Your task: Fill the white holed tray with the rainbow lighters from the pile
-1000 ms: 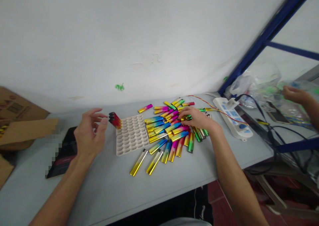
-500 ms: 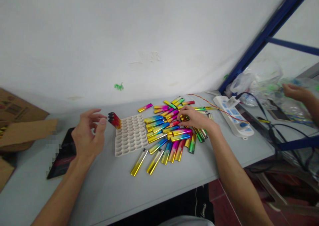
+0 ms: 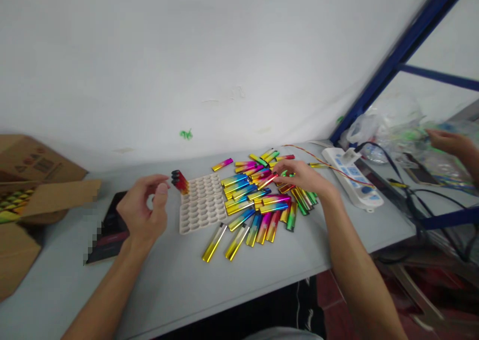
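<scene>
A pale moulded tray (image 3: 202, 225) with rows of cells lies between my hands. Several red-and-gold lighters (image 3: 181, 182) with black ends stand together in its back left corner. My left hand (image 3: 145, 212) hovers left of the tray, fingers curled but thumb and fingertips apart, holding nothing. To the right of the tray spreads a loose pile of shiny lighters (image 3: 276, 207) in gold blended with blue, pink, red and green. Over the pile's back part, my right hand (image 3: 305, 177) pinches the end of a red-and-gold lighter (image 3: 268, 181); some fingers are hidden behind the hand.
A dark flat device (image 3: 108, 235) lies behind my left forearm, near an open cardboard box (image 3: 41, 163) with lighters inside. On the right are a white power strip (image 3: 354, 177), cables and a blue metal frame (image 3: 396, 55). Another person's hand (image 3: 445, 141) is beyond it, by plastic bags.
The view has shifted slightly. My right hand has lifted a little and now grips a red-and-gold lighter from the pile. My left hand stays beside the tray, its fingers a little more curled.
</scene>
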{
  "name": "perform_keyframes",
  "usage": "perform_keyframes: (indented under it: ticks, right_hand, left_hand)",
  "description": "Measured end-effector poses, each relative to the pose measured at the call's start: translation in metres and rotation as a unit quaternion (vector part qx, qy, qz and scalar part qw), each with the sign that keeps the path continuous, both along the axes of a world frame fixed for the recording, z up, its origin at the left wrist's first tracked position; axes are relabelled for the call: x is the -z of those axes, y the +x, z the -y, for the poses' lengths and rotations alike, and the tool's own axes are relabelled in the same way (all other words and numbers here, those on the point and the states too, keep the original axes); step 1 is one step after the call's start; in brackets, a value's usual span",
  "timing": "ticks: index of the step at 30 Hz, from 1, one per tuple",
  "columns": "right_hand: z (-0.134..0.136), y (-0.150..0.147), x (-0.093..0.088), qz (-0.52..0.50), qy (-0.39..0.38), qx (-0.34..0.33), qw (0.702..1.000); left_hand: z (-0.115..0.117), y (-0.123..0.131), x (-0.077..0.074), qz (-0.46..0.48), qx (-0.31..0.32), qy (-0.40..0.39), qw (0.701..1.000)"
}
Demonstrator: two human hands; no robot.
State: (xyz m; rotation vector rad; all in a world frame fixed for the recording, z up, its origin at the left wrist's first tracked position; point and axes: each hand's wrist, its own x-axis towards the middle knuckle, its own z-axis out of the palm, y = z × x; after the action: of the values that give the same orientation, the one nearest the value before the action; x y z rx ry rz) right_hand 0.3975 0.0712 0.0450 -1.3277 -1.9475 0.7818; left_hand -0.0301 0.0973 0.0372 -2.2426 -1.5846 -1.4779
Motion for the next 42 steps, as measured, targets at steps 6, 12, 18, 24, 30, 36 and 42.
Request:
perform_keyframes:
  ticks: [6,12,18,24,30,36,42]
  right_hand:
    - [0.007,-0.031,-0.014,-0.183,0.017,0.042,0.982]
    - [0.011,-0.099,-0.002,-0.269,0.018,-0.013,0.963]
    - [0.016,-0.138,0.018,-0.202,0.057,-0.017,0.978]
    - [0.018,-0.143,0.016,-0.139,0.122,0.015,0.983]
    - [0.018,-0.139,0.018,-0.087,0.184,0.044,0.978]
    - [0.026,-0.149,0.023,0.016,0.218,-0.06,0.974]
    - [0.035,-0.159,0.023,0.106,0.239,-0.118,0.958]
  left_hand:
    - [0.015,0.029,-0.004,0.083,0.127,-0.06,0.987]
    - [0.025,0.054,-0.001,0.159,0.285,-0.29,0.9]
    - [0.027,0.056,-0.003,0.19,0.39,-0.427,0.793]
    - [0.022,0.052,0.001,0.271,0.416,-0.436,0.751]
    - [0.015,0.049,-0.004,0.416,0.338,-0.453,0.713]
    - [0.01,0.044,-0.008,0.453,0.305,-0.493,0.677]
    - [0.011,0.043,-0.005,0.477,0.292,-0.493,0.666]
